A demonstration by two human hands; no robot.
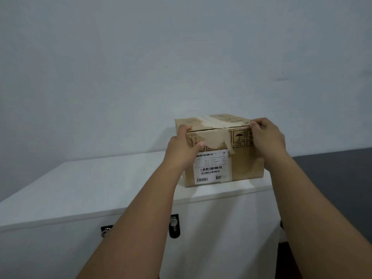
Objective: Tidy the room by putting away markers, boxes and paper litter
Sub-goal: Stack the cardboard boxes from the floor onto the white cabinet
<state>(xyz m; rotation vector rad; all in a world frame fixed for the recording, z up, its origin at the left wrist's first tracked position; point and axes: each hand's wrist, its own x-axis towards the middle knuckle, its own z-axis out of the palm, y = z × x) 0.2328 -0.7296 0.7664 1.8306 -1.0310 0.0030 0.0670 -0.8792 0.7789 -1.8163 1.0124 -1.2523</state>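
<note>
- Up on the white counter [100, 184], near its right end, sits the cardboard box [241, 166].
- Left hand [182, 146] grips its upper left corner.
- Right hand [266, 137] clasps the upper right corner.

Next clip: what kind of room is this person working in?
Probably a storeroom or office back room, though little shows. A taped cardboard shipping box with a barcode label sits on a white cabinet with keyed locks, against a bare pale wall.
</note>
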